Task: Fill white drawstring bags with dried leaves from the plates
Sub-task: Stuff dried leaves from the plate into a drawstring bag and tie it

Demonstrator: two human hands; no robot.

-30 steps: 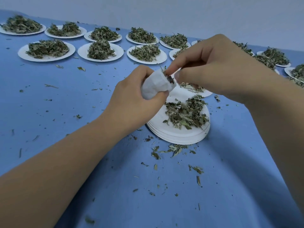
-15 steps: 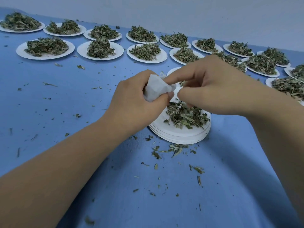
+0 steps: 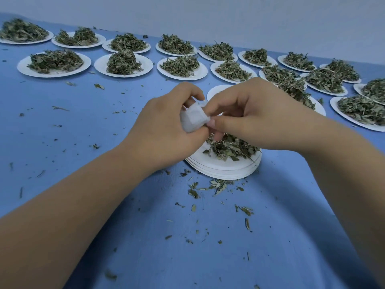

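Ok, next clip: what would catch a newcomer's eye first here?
At the centre, the left hand grips a white bag while the right hand pinches its edge, above a stack of plates holding leaves. Behind, rows of leaf-heaped plates cross the blue table.

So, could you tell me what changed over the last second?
The right hand has dropped from above the white bag and now pinches its mouth, over the stack of plates. The left hand still grips the bag; the leaves on the stack lie unchanged.
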